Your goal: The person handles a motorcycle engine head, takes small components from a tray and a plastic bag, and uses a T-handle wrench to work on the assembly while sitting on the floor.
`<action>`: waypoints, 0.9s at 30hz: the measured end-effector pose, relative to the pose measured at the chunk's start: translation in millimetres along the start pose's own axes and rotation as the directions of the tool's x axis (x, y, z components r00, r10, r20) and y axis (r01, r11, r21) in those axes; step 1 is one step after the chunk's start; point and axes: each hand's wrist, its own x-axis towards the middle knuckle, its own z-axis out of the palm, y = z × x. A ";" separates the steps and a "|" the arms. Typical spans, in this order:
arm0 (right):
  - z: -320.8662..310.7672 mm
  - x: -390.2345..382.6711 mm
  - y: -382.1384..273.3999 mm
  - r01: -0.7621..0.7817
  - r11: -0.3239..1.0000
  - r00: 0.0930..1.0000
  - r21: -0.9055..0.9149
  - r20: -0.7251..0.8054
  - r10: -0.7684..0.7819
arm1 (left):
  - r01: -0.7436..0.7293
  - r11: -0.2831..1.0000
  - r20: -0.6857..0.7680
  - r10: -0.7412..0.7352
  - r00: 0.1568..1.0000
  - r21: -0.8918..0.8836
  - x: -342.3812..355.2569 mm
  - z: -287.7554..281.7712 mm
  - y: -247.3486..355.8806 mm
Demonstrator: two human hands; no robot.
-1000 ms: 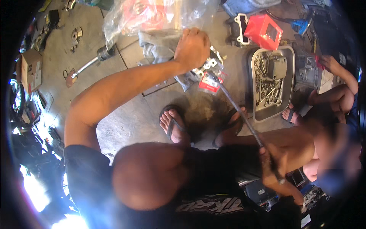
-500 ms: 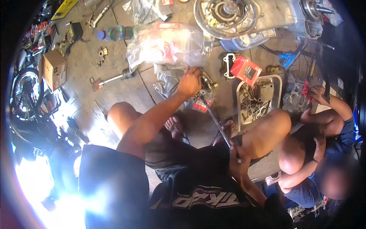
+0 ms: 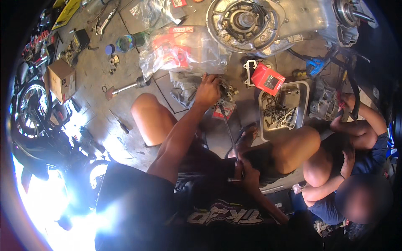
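Observation:
My left hand [image 3: 208, 91], its fingers closed, grips a small metal engine part [image 3: 227, 89] resting on a grey cloth [image 3: 182, 83]. A red packet [image 3: 222, 112] lies just below the part. A long metal bar tool [image 3: 227, 130] runs from that part down toward my lap; my right hand [image 3: 247, 171] is wrapped round its near end, where a short crosspiece shows. The bar's far tip meets the part beside my left hand; its exact fit is too small to tell.
A metal tray [image 3: 307, 98] of parts, red box [image 3: 261, 75] and white gasket [image 3: 250, 69] lie to the right. A large engine [image 3: 289, 23] and plastic bags [image 3: 180, 50] are ahead. A co-worker [image 3: 347, 167] crouches right; a motorcycle wheel [image 3: 31, 104] stands left.
The view has shifted, showing more floor ahead. My right hand has moved leftward with the bar, which stands more upright in the picture. My left hand stays on the part.

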 end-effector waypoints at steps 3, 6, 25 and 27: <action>5.5 -5.5 3.1 -0.054 0.997 0.998 0.055 0.026 0.053 | 0.007 1.000 0.011 -0.007 1.000 -0.005 2.8 -2.5 3.8; 6.9 -15.6 7.1 -0.201 0.977 0.974 0.063 0.115 0.193 | 0.065 0.998 0.004 -0.065 0.998 0.016 1.8 -2.1 8.0; -170.2 136.6 -71.7 0.197 0.972 0.849 0.132 -0.518 -0.101 | 0.042 0.998 0.026 -0.044 0.999 0.053 -1.8 6.4 -4.9; -174.1 142.7 -72.7 0.206 0.971 0.843 0.126 -0.526 -0.111 | 0.043 0.998 0.050 -0.046 0.998 0.049 -4.7 9.2 -9.5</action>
